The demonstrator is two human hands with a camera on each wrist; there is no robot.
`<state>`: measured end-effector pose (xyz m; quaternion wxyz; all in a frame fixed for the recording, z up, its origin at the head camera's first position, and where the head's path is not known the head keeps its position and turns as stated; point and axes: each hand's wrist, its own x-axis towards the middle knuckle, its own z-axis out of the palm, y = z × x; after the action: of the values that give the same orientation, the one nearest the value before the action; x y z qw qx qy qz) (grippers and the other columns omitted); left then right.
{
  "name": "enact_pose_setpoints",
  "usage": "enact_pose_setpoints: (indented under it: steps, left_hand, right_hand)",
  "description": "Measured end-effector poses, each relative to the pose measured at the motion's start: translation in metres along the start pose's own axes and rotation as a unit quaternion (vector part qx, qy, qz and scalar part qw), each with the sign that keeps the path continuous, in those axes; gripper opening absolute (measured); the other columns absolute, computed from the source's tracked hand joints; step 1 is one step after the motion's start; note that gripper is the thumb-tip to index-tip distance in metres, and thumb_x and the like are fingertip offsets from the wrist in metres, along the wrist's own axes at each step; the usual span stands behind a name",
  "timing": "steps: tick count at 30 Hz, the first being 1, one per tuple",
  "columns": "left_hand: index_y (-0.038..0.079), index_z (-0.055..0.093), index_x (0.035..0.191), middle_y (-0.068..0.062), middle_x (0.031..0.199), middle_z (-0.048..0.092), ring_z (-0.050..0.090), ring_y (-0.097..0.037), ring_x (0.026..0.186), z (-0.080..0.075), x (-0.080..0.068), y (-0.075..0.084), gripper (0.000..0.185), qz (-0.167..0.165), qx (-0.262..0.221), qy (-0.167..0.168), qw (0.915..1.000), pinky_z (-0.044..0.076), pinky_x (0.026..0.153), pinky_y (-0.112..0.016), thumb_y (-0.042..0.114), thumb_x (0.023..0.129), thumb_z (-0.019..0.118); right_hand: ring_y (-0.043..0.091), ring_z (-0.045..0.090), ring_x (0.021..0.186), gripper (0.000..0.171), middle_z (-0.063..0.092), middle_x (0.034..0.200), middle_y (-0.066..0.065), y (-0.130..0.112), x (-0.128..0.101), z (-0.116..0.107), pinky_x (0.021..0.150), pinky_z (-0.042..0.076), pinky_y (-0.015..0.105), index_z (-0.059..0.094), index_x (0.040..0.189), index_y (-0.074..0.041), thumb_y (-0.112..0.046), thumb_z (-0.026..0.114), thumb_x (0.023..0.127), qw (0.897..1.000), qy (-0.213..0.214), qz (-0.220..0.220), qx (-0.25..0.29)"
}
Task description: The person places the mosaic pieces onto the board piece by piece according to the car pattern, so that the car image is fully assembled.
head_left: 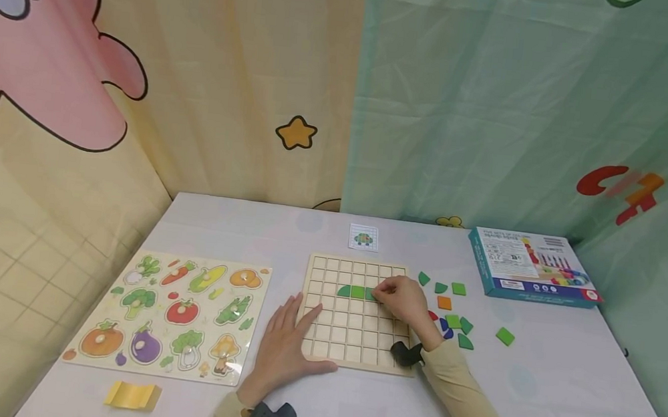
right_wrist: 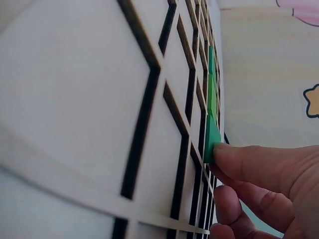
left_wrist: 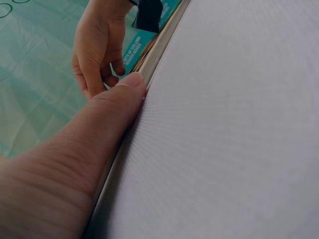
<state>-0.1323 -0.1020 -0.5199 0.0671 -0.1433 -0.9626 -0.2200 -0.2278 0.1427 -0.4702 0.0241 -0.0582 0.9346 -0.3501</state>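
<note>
Two hands down on the wooden grid board [head_left: 351, 344]: left hand [head_left: 284, 345] flat, fingers straight, pressing its near-left edge; right hand [head_left: 404, 299] fingertips [right_wrist: 234, 157] pinching a green tile [right_wrist: 211, 139] on the third row, beside two seated green pieces [head_left: 351, 291].

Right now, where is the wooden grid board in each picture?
Head view: the wooden grid board lies mid-table, between both hands.
Left wrist view: only its thin edge shows, running up from the left hand thumb.
Right wrist view: it fills the picture's left and middle, seen very close.
Shared landmark: the right hand, seen in all three, pressing a green piece into the board.
</note>
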Motion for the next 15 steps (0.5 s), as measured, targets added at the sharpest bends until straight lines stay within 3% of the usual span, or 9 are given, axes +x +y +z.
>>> enact_pose_setpoints:
  steps: [9,15]
  left_hand:
    - [0.022,0.039,0.146,-0.016,0.155,0.017,0.012,-0.031,0.141,0.0006,-0.0003,-0.0005,0.11,0.0,-0.005,0.002,1.0,0.011,0.113,-0.046,0.084,0.058,0.061]
    - [0.022,0.039,0.146,-0.016,0.155,0.017,0.012,-0.032,0.141,0.0008,-0.0002,-0.0005,0.11,0.001,-0.003,0.004,1.0,0.011,0.113,-0.046,0.084,0.058,0.061]
  right_hand:
    - [0.015,0.052,0.065,0.008,0.061,0.07,-0.004,-0.0002,-0.0016,-0.0002,0.059,0.044,0.03,0.072,0.079,-0.011,-0.018,0.074,0.083,1.0,-0.01,0.001,-0.028]
    - [0.014,0.049,0.064,0.008,0.058,0.073,-0.003,0.0019,-0.0043,-0.0037,0.057,0.042,0.028,0.076,0.089,-0.01,-0.015,0.072,0.085,0.998,-0.034,-0.026,-0.045]
